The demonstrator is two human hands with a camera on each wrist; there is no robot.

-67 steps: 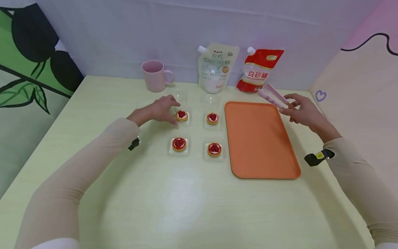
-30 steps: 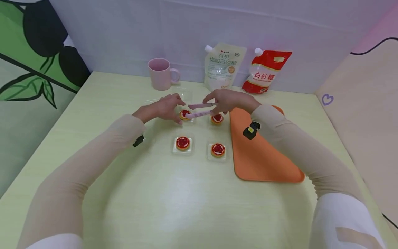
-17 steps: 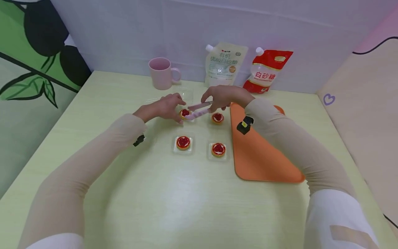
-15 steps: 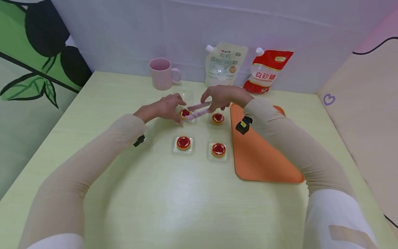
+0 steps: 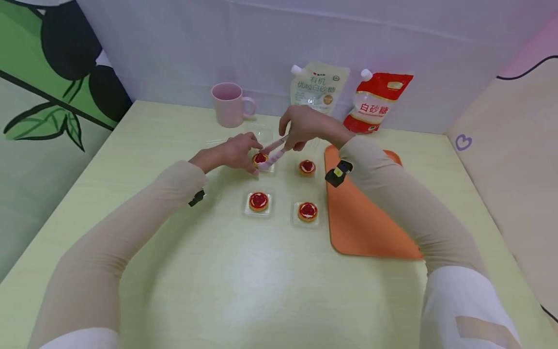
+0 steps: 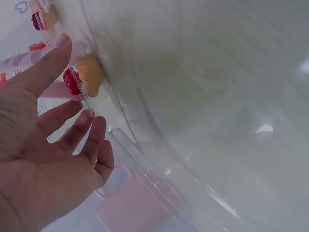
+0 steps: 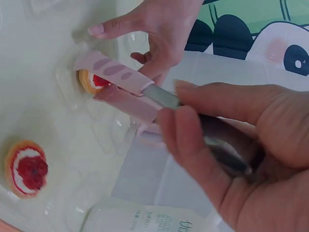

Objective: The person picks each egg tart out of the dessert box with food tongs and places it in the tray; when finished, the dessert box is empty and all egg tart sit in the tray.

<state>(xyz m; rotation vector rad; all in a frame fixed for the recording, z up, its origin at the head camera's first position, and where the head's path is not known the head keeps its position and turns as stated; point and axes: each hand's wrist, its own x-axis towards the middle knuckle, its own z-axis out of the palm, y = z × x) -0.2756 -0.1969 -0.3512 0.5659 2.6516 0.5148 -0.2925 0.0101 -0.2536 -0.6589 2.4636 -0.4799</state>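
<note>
My left hand (image 5: pixel 237 151) spans the far-left clear plastic box (image 5: pixel 271 169), thumb and fingers at opposite edges. In it sits a small tart (image 5: pixel 260 158) topped with cream and red fruit. My right hand (image 5: pixel 303 125) holds pink tongs (image 7: pixel 120 77) with metal handles. In the right wrist view the tong arms stand at both sides of that tart; whether they touch it I cannot tell. Three more tarts sit in clear boxes: a far-right tart (image 5: pixel 307 167), a near-left tart (image 5: pixel 258 201) and a near-right tart (image 5: pixel 308 211).
An orange tray (image 5: pixel 362 218) lies to the right, partly under my right forearm. Along the back wall stand a pink mug (image 5: pixel 228 104), a pale sugar pouch (image 5: pixel 320 85) and a red sugar pouch (image 5: pixel 376 103). A raised clear lid (image 5: pixel 261 131) stands behind the left hand.
My right hand has come from beyond the tray, leftward over it, with the tongs to the far-left tart. Lately the tongs have tilted steeper as the hand rose. The left hand stays at the box.
</note>
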